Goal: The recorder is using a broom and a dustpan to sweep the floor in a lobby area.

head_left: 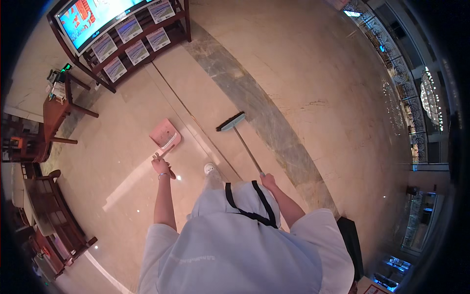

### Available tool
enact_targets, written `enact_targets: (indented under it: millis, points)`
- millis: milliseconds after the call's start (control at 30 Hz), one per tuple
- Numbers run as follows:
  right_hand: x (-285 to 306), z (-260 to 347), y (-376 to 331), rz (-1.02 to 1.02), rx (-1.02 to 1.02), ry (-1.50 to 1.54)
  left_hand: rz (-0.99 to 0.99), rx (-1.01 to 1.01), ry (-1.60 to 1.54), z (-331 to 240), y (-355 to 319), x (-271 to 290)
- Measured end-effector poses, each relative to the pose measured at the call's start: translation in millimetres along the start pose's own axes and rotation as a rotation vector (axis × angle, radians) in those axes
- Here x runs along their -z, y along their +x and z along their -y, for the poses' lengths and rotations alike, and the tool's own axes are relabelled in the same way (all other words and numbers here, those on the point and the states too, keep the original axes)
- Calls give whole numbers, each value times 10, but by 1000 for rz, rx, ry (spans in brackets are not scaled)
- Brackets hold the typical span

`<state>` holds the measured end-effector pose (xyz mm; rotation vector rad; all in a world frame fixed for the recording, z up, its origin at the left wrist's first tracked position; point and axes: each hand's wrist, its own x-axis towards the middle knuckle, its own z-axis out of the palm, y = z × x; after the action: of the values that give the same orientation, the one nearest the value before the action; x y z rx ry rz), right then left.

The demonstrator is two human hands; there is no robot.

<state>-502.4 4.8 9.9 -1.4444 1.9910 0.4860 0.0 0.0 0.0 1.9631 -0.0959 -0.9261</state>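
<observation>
Firmly, the left hand (160,166) grips the pink dustpan (165,134) by its handle. Opposite, the right hand (268,180) clasps the broom (231,122), its bristles far ahead on the marble floor (313,88).

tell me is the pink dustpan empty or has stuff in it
Cannot tell for sure: the pink dustpan sits low by the floor, held by the left hand, and no debris shows at this size.

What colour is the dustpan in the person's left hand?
Pink; the dustpan shows best in the head view, held by the left hand.
</observation>
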Motion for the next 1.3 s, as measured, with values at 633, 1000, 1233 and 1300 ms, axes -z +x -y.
enact_targets:
  millis: [633, 1000, 1233, 1300]
  points:
    - [-880, -1371, -342, 53, 135, 216, -73, -25, -186, 1082, -1633, 640]
    - [-1812, -4215, -2427, 171, -281, 83, -42, 66, -125, 2030, -2904, 988]
    - [-1676, -4118, -2847, -42, -392, -47, 34, 68, -123, 2491, -3473, 1024]
    - [-1634, -4154, -2822, -49, -301, -88, 64, 7, -11, 2580, -3687, 988]
